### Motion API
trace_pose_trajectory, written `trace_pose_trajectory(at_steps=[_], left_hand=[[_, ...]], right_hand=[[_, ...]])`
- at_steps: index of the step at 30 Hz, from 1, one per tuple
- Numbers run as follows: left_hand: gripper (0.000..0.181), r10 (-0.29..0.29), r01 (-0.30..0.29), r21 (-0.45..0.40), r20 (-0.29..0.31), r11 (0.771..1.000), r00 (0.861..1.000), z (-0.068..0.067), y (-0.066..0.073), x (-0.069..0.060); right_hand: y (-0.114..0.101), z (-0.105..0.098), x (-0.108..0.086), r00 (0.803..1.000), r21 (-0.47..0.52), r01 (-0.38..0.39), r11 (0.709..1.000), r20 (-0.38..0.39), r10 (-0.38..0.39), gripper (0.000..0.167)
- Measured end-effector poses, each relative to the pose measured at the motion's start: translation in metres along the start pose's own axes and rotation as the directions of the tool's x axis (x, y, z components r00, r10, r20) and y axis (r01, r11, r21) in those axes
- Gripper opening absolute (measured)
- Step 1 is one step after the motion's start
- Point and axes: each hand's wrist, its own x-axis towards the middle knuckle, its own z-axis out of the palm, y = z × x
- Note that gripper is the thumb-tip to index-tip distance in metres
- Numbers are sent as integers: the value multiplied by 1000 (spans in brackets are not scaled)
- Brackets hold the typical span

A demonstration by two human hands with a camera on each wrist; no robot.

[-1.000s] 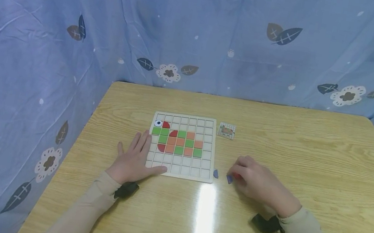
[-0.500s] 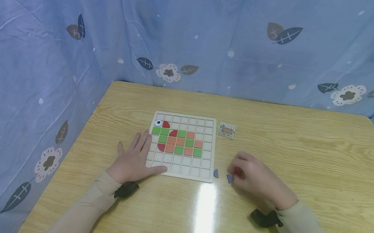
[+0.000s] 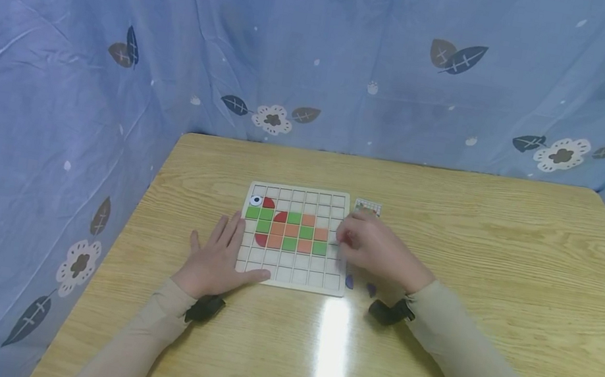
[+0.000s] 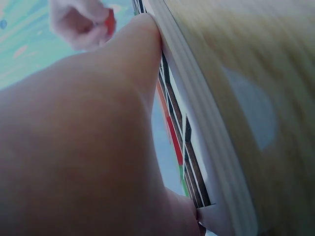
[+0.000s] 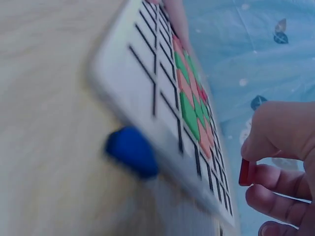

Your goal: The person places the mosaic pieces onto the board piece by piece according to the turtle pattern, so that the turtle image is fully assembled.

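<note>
On the table lies a white grid board (image 3: 288,274) with green, orange and red tiles (image 3: 291,230) and a round eye tile (image 3: 256,200) set in its cells. My left hand (image 3: 211,265) rests along the board's left side with spread fingers, its thumb across the front left corner. Above the board's right edge is my right hand (image 3: 380,245), pinching a small red tile (image 5: 246,172) between thumb and fingers, clear in the right wrist view. The tile's full shape is partly hidden by the fingers.
Two blue tiles lie right of the board: one blue tile (image 3: 349,282) close to its edge, another blue tile (image 3: 371,289) farther right. A small pattern card (image 3: 368,205), partly covered by the right hand, lies near the board's back right corner. A blue curtain (image 3: 325,52) hangs behind the table.
My right hand has lifted the red tile from beside the blue tiles and moved left and farther back, over the board's right edge. My left hand has stayed in place.
</note>
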Motion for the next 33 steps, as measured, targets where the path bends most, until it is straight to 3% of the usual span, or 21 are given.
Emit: trace_pose_trajectory(at_steps=[7,13,33], left_hand=[[125,-7,7,-3,3,1000,1000,0,1,0],[124,-8,8,1,1,1000,1000,-1,1,0],[125,-18,18,0,18,1000,1000,-2,2,-1]], right_hand=[[1,10,39,999,16,-47,999,29,46,7],[3,18,56,994,14,-77,997,79,76,10],[2,21,63,983,35,-135,990,128,130,16]])
